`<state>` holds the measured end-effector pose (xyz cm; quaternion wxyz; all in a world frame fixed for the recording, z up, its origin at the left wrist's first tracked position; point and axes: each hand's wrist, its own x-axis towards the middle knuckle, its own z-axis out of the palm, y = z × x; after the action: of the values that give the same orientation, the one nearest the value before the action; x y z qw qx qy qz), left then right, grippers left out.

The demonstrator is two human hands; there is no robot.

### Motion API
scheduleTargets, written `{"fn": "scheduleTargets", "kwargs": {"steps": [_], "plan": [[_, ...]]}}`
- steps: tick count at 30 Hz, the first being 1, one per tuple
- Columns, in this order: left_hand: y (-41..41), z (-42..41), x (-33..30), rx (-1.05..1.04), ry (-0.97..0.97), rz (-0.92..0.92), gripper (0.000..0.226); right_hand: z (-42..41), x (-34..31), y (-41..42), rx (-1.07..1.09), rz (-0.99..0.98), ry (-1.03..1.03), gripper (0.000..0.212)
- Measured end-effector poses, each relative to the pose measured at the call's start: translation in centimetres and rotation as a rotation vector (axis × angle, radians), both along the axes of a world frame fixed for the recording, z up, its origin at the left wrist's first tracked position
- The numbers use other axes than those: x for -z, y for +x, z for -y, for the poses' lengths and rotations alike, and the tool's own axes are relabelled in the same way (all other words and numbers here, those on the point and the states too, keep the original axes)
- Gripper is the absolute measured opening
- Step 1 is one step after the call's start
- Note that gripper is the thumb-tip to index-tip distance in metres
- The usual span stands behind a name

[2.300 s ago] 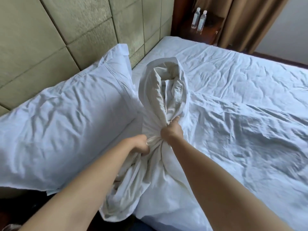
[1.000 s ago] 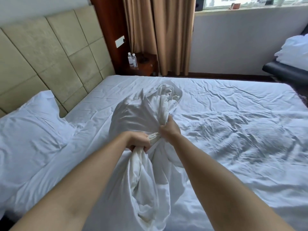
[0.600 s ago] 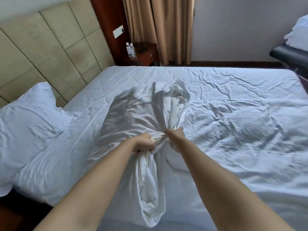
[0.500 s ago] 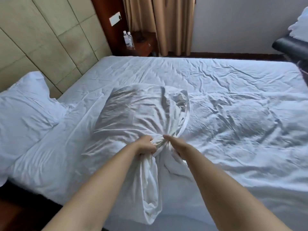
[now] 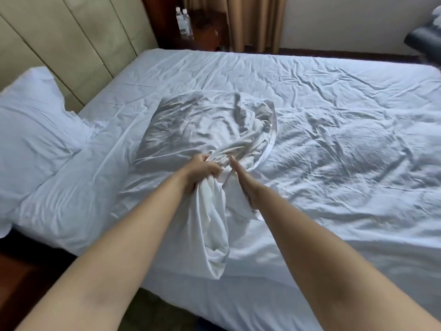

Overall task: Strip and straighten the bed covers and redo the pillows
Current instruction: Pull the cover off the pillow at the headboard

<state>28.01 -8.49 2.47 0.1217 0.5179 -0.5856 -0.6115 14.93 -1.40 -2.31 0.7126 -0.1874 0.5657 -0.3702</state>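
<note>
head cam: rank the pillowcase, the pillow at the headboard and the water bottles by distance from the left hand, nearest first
1. Pillowcase: gripped in the left hand, mid-bed.
2. Pillow: to the left, against the headboard.
3. Water bottles: far corner, on the nightstand beyond the bed.

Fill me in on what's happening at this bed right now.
A person is handling a white pillowcase laid out on the bed sheet. The left hand has a grip on its bunched middle, while the right hand lies beside it with straight fingers, holding nothing. The loose end hangs over the near edge of the bed. One dressed pillow rests against the headboard.
</note>
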Motion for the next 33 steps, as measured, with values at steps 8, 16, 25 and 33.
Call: {"fn": "scheduleTargets", "kwargs": {"steps": [8,16,25,33], "plan": [[-1.2,-3.0,6.5,0.106,-0.048,0.309,0.025,-4.6,5.6,2.9,-0.050,-0.103,0.168,0.056],[-1.1,-3.4,7.5,0.070,-0.071,0.314,0.017,-6.0,7.6,1.6,-0.141,0.072,0.301,0.064],[-1.2,-5.7,6.8,-0.086,0.043,0.192,0.025,-8.8,9.1,3.4,-0.547,-0.241,0.301,0.069],[-2.1,-3.7,5.4,-0.201,0.068,-0.043,0.026,-8.5,10.9,4.0,-0.319,0.045,0.390,0.042]]}}
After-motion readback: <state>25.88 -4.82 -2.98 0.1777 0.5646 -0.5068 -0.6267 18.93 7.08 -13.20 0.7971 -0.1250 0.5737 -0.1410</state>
